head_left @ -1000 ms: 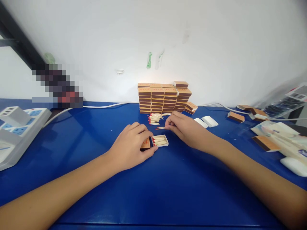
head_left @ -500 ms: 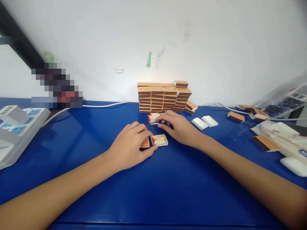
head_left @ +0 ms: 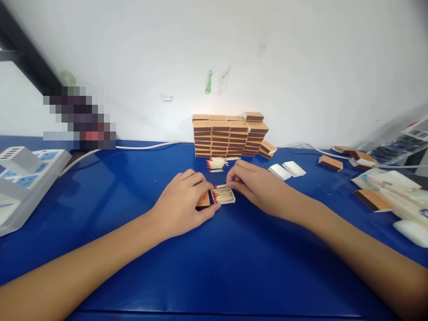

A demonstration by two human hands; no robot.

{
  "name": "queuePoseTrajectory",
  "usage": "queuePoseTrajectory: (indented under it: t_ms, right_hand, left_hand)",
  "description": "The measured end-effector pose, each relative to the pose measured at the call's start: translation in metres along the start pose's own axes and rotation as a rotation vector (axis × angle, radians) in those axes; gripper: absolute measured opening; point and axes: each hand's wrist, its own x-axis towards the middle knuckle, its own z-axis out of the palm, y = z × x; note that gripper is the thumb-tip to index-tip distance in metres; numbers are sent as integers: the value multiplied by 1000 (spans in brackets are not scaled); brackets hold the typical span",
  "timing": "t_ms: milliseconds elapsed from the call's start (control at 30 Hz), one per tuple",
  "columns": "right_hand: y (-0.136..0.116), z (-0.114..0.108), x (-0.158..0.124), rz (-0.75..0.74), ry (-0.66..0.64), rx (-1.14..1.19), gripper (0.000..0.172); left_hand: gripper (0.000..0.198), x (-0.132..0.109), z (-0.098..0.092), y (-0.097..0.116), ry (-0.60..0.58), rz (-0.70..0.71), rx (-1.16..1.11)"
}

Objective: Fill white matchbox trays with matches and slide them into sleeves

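My left hand [head_left: 182, 203] is wrapped round an orange matchbox [head_left: 203, 201] on the blue table. The box's white tray [head_left: 229, 201] sticks out to the right, holding red-headed matches [head_left: 223, 195]. My right hand [head_left: 252, 183] pinches a match [head_left: 220, 187] just above the tray's back edge, its red head pointing left. Behind the tray lies a loose pile of matches [head_left: 217, 163], in front of stacked matchboxes [head_left: 229, 136].
Two white trays [head_left: 280, 171] lie right of the stack. More matchboxes [head_left: 331, 162], a plastic packet [head_left: 401, 191] and a white object [head_left: 411, 232] are at the right. A power strip [head_left: 43, 178] stands at the left; a white cable [head_left: 143, 147] runs along the wall.
My right hand has moved from the match pile toward me, to the open tray, with a match in its fingers. My left hand stays on the matchbox.
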Motion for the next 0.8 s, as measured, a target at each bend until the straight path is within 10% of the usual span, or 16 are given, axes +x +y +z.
queuePoseTrajectory:
  t_ms: [800]
  right_hand:
    - [28, 18, 21, 45, 54, -10, 11]
  left_hand:
    - [28, 0, -2, 1, -18, -5, -14]
